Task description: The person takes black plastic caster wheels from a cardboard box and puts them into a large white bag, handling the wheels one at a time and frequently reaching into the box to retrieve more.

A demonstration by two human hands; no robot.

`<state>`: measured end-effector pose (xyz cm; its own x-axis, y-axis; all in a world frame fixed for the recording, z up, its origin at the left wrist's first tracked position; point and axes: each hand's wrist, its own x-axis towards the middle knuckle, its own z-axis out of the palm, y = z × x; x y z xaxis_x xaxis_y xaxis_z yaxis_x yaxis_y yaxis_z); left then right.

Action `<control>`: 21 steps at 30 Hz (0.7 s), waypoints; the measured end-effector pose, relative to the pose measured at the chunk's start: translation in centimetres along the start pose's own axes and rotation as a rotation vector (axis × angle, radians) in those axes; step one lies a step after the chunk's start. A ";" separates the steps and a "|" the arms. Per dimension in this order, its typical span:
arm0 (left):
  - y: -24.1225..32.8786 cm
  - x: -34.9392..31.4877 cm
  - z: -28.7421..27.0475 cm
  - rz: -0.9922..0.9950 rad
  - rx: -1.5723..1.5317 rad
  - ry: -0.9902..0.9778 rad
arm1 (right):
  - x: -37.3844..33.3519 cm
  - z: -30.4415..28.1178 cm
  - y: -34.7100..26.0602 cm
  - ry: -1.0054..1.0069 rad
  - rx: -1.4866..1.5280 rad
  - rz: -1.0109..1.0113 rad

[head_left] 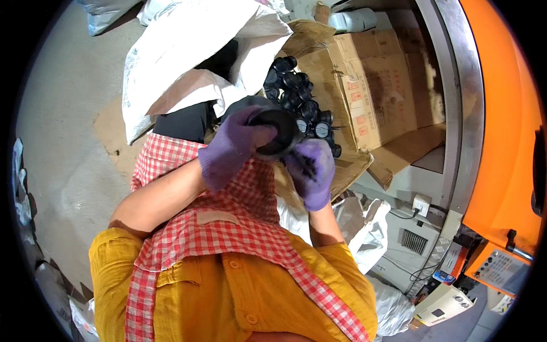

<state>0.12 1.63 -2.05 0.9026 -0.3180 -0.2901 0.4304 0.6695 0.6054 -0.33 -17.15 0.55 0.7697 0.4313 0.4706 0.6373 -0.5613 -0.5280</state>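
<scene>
My left hand (236, 145), in a purple work glove, is closed round a round black plastic part (279, 128) with a hollow, cup-like middle. Its thumb presses into the hollow. On the part's lower right edge, my gloved right hand (312, 171) grips with bent fingers; dark smudges mark that glove. Just beyond, several similar black parts (299, 94) lie heaped in an open cardboard box (319, 54). Some of those show pale round faces.
A large white woven sack (171, 62) with dark contents stands ahead on the left. Flattened cardboard (373, 85) leans inside an orange machine (490, 85) on the right. A control panel (501, 271), cables and a white plastic bag (364, 228) are at the lower right.
</scene>
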 end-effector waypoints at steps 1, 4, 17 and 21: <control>0.3 -1.1 -0.1 -0.045 0.021 0.018 | -0.2 -0.2 -0.5 -0.029 -0.016 -0.027; 1.1 -3.1 0.2 -0.173 0.033 0.043 | 0.1 -1.1 -2.1 -0.079 -0.049 -0.116; 2.8 -5.2 -1.7 0.240 1.066 -0.571 | -2.1 -2.1 -1.9 -0.937 0.885 0.950; 5.1 -6.5 -2.5 0.623 1.202 -0.916 | -3.1 -2.8 -2.2 -1.158 1.049 1.115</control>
<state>-3.54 8.82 1.08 0.4382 -0.7770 0.4519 -0.6217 0.1011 0.7767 -4.16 -19.27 2.25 0.1473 0.6690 -0.7285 -0.6656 -0.4778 -0.5733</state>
